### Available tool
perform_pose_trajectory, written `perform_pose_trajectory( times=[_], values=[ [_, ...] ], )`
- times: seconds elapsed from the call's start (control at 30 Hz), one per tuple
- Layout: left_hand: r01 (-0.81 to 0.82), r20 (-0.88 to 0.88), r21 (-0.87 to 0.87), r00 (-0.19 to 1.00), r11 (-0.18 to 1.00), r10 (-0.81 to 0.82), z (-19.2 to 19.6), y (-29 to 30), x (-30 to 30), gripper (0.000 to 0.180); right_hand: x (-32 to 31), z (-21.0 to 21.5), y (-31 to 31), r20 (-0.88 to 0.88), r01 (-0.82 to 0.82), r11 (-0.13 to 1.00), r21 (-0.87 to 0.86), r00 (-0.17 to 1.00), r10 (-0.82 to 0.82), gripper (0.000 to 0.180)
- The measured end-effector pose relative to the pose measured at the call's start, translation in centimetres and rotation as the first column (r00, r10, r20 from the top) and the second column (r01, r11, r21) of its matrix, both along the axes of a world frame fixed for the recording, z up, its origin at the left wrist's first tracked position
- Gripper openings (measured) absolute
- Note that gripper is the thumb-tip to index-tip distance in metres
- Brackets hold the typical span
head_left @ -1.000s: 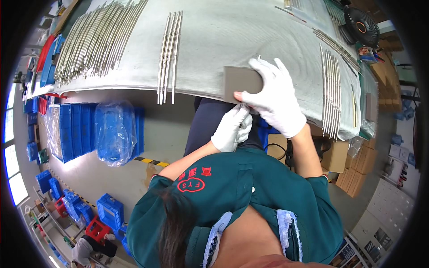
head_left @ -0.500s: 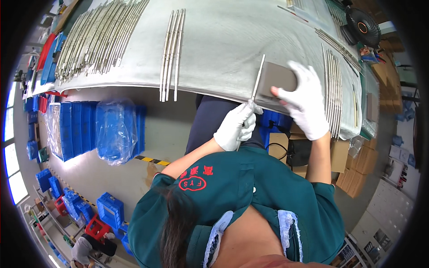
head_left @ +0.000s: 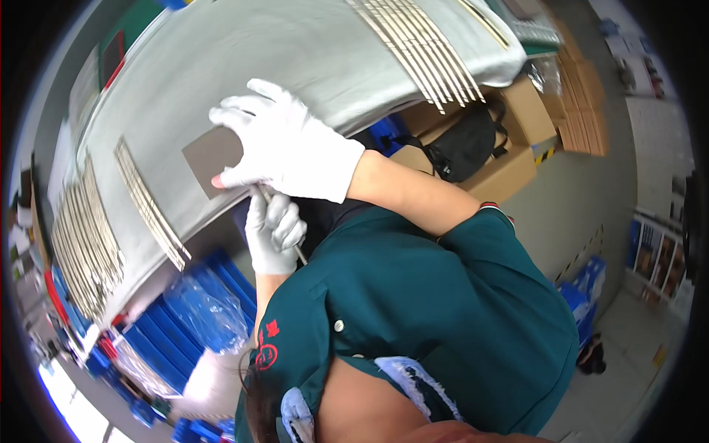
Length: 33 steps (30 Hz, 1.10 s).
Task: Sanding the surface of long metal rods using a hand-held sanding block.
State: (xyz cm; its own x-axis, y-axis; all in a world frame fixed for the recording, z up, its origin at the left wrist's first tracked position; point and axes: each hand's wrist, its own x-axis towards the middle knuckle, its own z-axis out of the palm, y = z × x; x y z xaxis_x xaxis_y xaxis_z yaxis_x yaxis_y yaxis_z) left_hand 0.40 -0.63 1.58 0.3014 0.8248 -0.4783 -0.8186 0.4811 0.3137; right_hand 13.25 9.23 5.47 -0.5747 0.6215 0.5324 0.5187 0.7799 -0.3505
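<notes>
My left hand, in a white glove, is closed around a thin metal rod at the table's near edge. The rod's lower end sticks out below the fist; its upper part is mostly hidden behind my right hand. My right hand, gloved with a bare thumb tip, has its fingers spread over a flat grey-brown block on the table. The thumb is by the block's near side; whether it touches the block or rod I cannot tell.
A pale cloth covers the table. A small group of metal rods lies left of the block, a large pile farther left, more rods at right. Below stand blue crates, a cardboard box and a black bag.
The whole view has turned, so the table now slants. My right hand has moved across the block toward the rod, fingers still spread. My left hand keeps its grip on the rod.
</notes>
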Motion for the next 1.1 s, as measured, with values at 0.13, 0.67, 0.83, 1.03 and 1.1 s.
perform_pose_trajectory(
  times=[0.13, 0.67, 0.83, 1.03, 1.1],
  values=[
    [-0.02, -0.087, 0.014, 0.996, 1.0, 0.022, 0.4, -0.2, 0.5, 0.029, 3.0, 0.5, -1.5, 0.003, 0.179, 0.977, -0.118, 0.984, -0.18, 0.05],
    [0.098, -0.391, -0.065, 0.913, 0.993, -0.116, 2.3, 0.5, 1.8, 0.035, 2.6, 0.1, -0.4, -0.053, 0.147, 0.966, -0.212, 0.985, -0.162, 0.064],
    [-0.061, -0.362, -0.093, 0.932, 0.994, 0.024, 1.3, 0.0, 2.3, 0.03, 1.4, 0.0, 0.0, 0.021, 0.008, 0.999, -0.045, 1.0, -0.007, 0.042],
    [0.051, -0.129, 0.003, 0.99, 0.999, -0.051, 1.1, 0.5, 2.0, 0.033, 10.0, 3.8, -2.2, -0.306, -0.139, 0.968, -0.208, 0.949, 0.071, 0.027],
    [0.051, -0.094, 0.047, 0.994, 0.998, -0.047, 1.4, 0.5, 1.9, 0.034, 15.3, 4.5, -3.0, -0.302, -0.362, 0.555, -0.749, 0.932, 0.201, 0.018]
  ],
)
